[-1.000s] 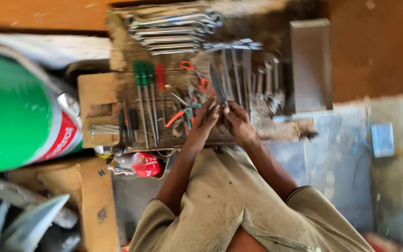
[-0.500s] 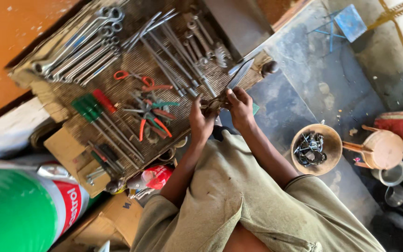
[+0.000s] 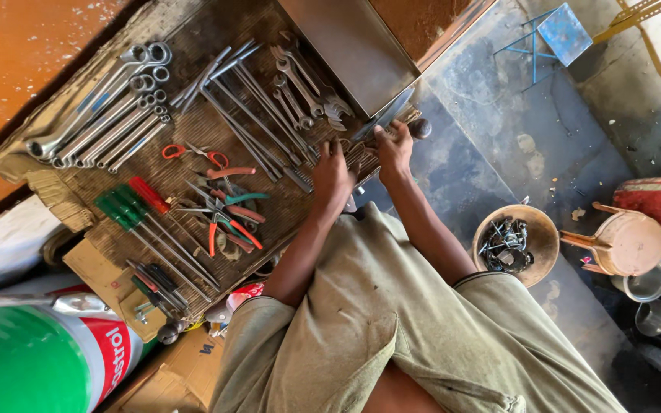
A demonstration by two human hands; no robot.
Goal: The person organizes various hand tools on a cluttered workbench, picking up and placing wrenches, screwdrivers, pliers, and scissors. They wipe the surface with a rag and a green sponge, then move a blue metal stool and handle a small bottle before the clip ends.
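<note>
Tools cover the brown mat-topped counter before me. My left hand rests palm-down at the centre of the frame, fingers spread on the mat just beside a row of long grey metal wrenches. My right hand, just right of it, has its fingers curled round a flat grey metal blade that slants up toward the grey metal tray at the top. Red- and green-handled screwdrivers and orange-handled pliers lie at centre left. Lower right of my arm sits a round brown bowl of dark bolts.
</note>
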